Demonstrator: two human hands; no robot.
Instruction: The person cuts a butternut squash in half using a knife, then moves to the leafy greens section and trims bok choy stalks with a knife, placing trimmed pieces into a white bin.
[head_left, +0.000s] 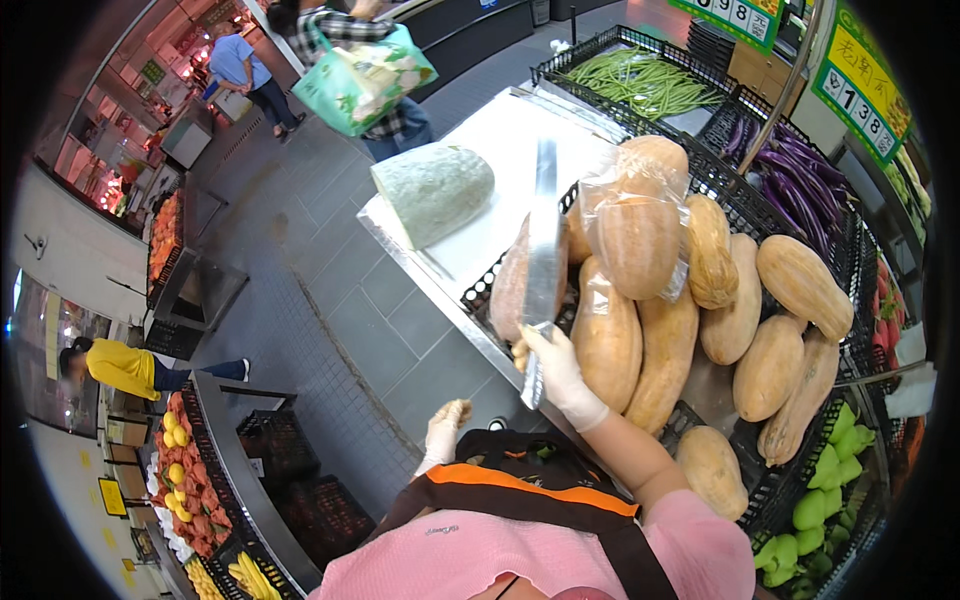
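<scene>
My right hand (564, 379), in a white glove, grips the handle of a long broad-bladed knife (543, 262). The blade points away from me, above a pinkish-tan squash (510, 289) and the edge of the white table top (480, 247). On that table top lies a cut winter melon (442, 187) with pale green, powdery skin. Low in front of my apron (540, 480) is my left hand (448, 426), also gloved, with curled fingers. Its palm is hidden, and nothing shows in it. Right of the knife, a squash in clear plastic wrap (637, 232) rests on other long tan squashes (607, 337).
Black crates hold green beans (637, 82), purple eggplants (802, 180) and green peppers (829, 472). A metal pole (784, 90) rises beside price signs (862, 90). Beyond the table, a person carries a green bag (367, 82). Lemons (176, 435) sit on a stand at left.
</scene>
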